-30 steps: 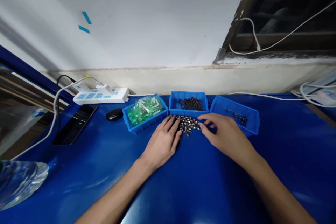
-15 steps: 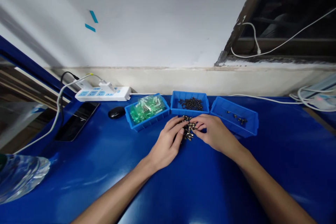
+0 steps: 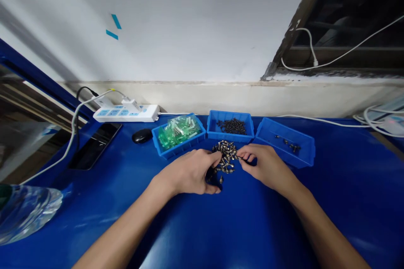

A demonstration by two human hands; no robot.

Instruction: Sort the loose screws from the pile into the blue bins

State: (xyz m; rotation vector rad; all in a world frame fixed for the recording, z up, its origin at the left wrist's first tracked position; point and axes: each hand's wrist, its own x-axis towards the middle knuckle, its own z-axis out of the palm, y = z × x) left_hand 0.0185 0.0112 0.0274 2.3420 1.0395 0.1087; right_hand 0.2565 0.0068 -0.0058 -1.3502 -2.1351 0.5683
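- Screws (image 3: 226, 151) lie heaped on the tabletop (image 3: 240, 222), too many to count, long axes every way; one stray screw (image 3: 221, 180) points roughly toward the three blue bins (image 3: 230, 137).
- Left hand (image 3: 191, 172): thumb spread from fingers, at the heap's left edge.
- Right hand (image 3: 268, 166): fingertips drawn together at its right edge; cannot tell whether around a screw.
- Bins border the far side; tabletop stretches nearward.

White wall (image 3: 195, 21), dark window (image 3: 356, 4) (chipped frame (image 3: 303, 10)), glossy blue tabletop (image 3: 246, 227)
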